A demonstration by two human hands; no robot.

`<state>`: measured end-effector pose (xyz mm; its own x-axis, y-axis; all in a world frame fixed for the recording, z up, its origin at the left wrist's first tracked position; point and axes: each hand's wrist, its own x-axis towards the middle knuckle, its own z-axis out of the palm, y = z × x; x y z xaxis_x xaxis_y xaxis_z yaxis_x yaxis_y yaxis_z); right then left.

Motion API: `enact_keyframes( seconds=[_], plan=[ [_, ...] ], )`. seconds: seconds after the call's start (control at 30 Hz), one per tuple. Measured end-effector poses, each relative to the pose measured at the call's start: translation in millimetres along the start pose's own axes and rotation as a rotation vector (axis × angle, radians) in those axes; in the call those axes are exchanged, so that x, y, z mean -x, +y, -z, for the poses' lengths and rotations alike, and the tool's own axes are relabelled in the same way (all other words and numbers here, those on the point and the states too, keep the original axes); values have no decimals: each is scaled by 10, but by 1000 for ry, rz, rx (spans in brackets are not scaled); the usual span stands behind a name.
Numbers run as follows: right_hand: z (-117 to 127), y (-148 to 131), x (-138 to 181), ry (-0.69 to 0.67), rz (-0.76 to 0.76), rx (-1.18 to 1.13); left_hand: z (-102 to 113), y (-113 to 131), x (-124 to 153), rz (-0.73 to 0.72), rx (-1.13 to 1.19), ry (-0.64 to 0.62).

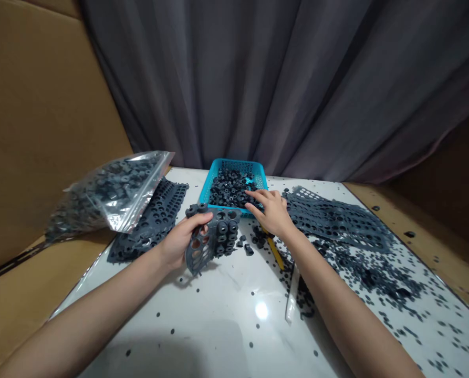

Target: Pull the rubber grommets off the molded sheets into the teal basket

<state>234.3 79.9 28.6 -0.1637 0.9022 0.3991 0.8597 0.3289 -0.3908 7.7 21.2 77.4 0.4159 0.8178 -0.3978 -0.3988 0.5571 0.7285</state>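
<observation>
My left hand (181,239) grips a dark grey rubber sheet (212,239) studded with small ring-shaped parts, part of it with empty holes. The sheet is held just above the white table (226,315), in front of a blue plastic basket (215,173) filled with loose black rubber rings. My right hand (271,210) reaches over the basket's near right corner, fingers stretched out toward the rings. I cannot make out anything between those fingers. A few loose rings (247,247) lie on the table between my hands.
A clear zip bag of rings (108,191) lies at the left over a stack of full sheets (155,218). Emptied sheets (336,220) and scrap bits spread across the right. A yellow tool (275,253) lies under my right wrist. Grey curtain behind, cardboard at left.
</observation>
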Motion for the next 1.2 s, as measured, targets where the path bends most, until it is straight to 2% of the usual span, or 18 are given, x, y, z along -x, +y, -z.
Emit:
enact_keyframes(
  seconds=[0.07, 0.17, 0.23, 0.3, 0.4, 0.47, 0.6, 0.7, 0.83, 0.93, 1.1, 1.2],
  plan=[
    [125, -157, 32, 85, 115, -69, -2, 6, 1, -38, 3, -37],
    [355, -475, 108, 260, 371, -239, 10, 10, -11, -63, 6, -2],
    [467, -654, 160, 197, 520, -171, 27, 10, -22, -61, 15, 33],
    [512, -762, 199, 107, 580, -43, 48, 7, -32, -42, 19, 21],
    [495, -814, 228, 53, 577, 66, 74, -9, -40, -42, -19, -34],
    [473, -823, 234, 49, 583, 101, 75, -22, -34, -128, -103, -40],
    [468, -841, 237, 38, 574, 179, 18, -35, 18, -404, -525, 6],
    [483, -839, 236, 3, 508, 228, -24, -39, 49, -477, -768, 99],
    [511, -820, 236, 29, 414, 237, 3, -52, 18, -412, -730, 83],
    [538, -818, 239, 48, 420, 194, 42, -53, -20, -397, -663, 96],
    [558, -825, 241, -140, 525, 12, 66, -65, -48, -251, -425, 23],
    [536, -830, 245, -153, 574, -36, 93, -93, -61, -201, -334, -16]
  ],
)
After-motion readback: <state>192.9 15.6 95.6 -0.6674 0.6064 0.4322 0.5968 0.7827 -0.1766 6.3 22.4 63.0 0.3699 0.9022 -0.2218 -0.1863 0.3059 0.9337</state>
